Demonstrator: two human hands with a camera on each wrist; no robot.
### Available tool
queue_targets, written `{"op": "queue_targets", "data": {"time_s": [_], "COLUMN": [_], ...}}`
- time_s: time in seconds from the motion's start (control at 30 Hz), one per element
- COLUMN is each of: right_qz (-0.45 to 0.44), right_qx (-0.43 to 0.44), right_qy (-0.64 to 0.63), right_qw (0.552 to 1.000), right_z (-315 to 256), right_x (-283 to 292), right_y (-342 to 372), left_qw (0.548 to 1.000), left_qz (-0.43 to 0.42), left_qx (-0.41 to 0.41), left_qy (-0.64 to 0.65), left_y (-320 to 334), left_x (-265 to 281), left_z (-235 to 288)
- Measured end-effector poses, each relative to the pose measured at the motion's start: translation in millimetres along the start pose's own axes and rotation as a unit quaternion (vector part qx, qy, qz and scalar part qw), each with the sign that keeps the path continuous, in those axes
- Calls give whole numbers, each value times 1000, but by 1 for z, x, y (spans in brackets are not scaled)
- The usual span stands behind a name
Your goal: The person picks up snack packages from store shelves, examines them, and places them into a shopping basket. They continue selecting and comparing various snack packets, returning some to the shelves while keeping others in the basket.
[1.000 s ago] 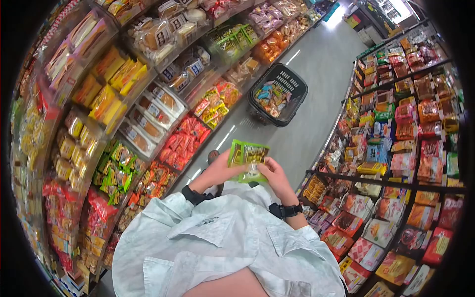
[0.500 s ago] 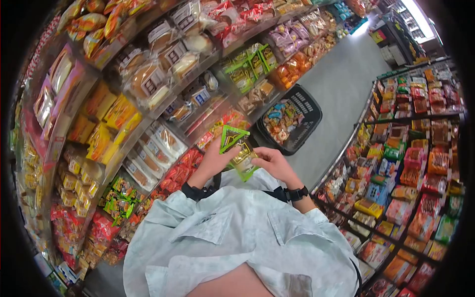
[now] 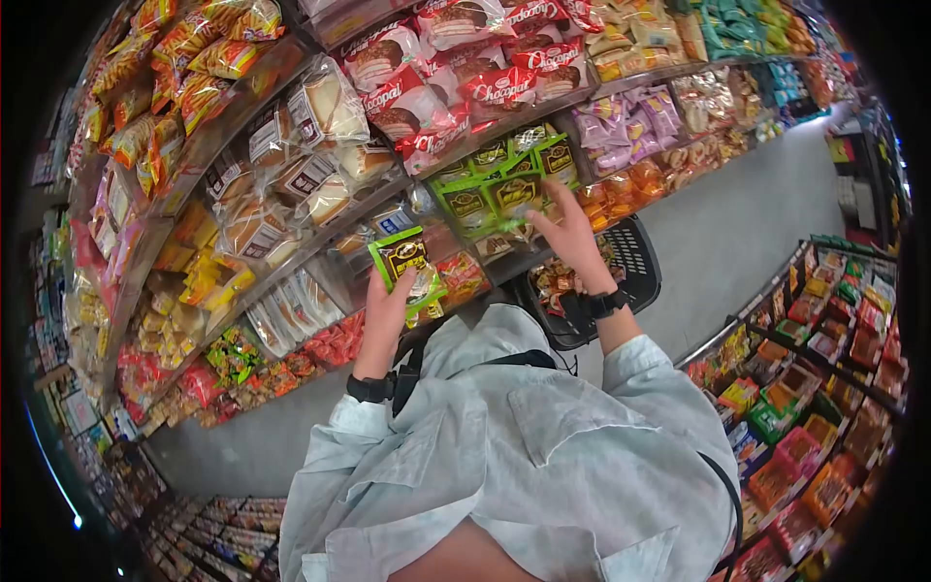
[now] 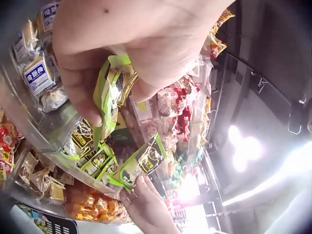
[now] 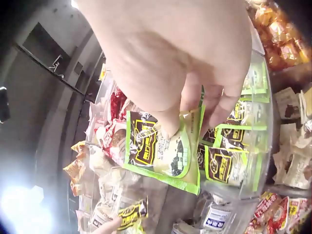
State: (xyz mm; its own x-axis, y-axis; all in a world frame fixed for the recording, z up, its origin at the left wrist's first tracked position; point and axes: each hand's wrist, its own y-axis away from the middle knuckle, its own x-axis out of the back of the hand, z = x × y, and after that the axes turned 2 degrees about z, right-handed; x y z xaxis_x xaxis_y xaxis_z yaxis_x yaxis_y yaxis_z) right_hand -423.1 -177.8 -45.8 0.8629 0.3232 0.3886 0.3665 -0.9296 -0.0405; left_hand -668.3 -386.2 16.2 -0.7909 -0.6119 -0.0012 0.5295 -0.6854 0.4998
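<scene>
My left hand (image 3: pixel 384 318) grips a green-edged snack packet (image 3: pixel 405 264) with a dark label, thumb across its front, in front of the left-hand shelves. My right hand (image 3: pixel 572 242) reaches to a clear shelf bin of similar green packets (image 3: pixel 468 206). Its thumb and fingers pinch a second green snack packet (image 5: pixel 161 151), close over the bin in the right wrist view. From the left wrist view, this second packet (image 4: pixel 144 163) appears tilted between the right hand's fingertips.
Red Chocopai packs (image 3: pixel 504 85) fill the bin above, with bagged bread (image 3: pixel 325 107) to the left. Below my right arm, a black shopping basket (image 3: pixel 635 262) holding small wrapped items stands on the grey floor (image 3: pixel 747 213). Another rack of snacks (image 3: pixel 805 427) lines the right side.
Both hands were on one packet. My left hand has carried it left, while my right hand has let go, reached forward to the bin and pinched another. The head view has turned toward the shelves.
</scene>
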Motion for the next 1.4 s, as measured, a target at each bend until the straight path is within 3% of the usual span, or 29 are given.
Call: {"op": "queue_targets", "data": {"time_s": [0.1, 0.13, 0.23, 0.43, 0.53, 0.77, 0.8, 0.9, 0.93, 1.03, 1.07, 1.17, 1.2, 1.3, 1.33, 1.4], "right_qz": [81, 76, -64, -264, -260, -173, -160, -146, -139, 19, 12, 43, 56, 73, 69, 31], "right_qx": [85, 86, -32, -168, -150, -242, -259, -278, -258, -63, -147, -112, -77, -57, -60, -130], "right_qy": [155, 144, -34, -291, -258, -287, -290, -302, -315, -229, -213, -152, -94, -72, -24, -95], "right_qw": [981, 983, 997, 904, 919, 911, 907, 900, 903, 971, 966, 981, 991, 993, 996, 986], "right_z": [10, 15, 28, 9, 20, 36, 33, 15, 7, 18, 22, 38, 43, 47, 44, 60], "right_x": [5, 4, -3, -20, -21, -5, -2, 4, 7, -13, -12, -10, -7, 4, 11, 15], "right_y": [-25, -29, -27, 1, 14, 11, 5, -27, -39, -75, -79, -70, -62, -38, -31, -16], "left_qw": [996, 996, 995, 993, 993, 970, 966, 985, 987, 991, 991, 982, 983, 983, 984, 986], "left_qz": [15, 3, -21, -79, -112, -112, -155, -128, -132, -110, -96, -124, -123, -101, -90, -78], "left_qx": [54, 60, 62, 49, 38, 202, 199, 106, 84, 69, 78, 120, 122, 146, 150, 149], "left_qy": [65, 62, 69, 68, 28, -79, -54, -48, -37, -27, -50, -80, -63, -52, -34, -2], "left_y": [6, 5, -2, -25, -40, -55, -62, -77, -79, -87, -86, -80, -72, -54, -51, -47], "left_x": [-14, -19, -40, -94, -109, -140, -136, -140, -140, -134, -130, -107, -101, -81, -72, -49], "left_z": [-3, -3, 3, 11, 0, 16, 13, 21, 29, 35, 30, 16, 14, 15, 10, -3]}}
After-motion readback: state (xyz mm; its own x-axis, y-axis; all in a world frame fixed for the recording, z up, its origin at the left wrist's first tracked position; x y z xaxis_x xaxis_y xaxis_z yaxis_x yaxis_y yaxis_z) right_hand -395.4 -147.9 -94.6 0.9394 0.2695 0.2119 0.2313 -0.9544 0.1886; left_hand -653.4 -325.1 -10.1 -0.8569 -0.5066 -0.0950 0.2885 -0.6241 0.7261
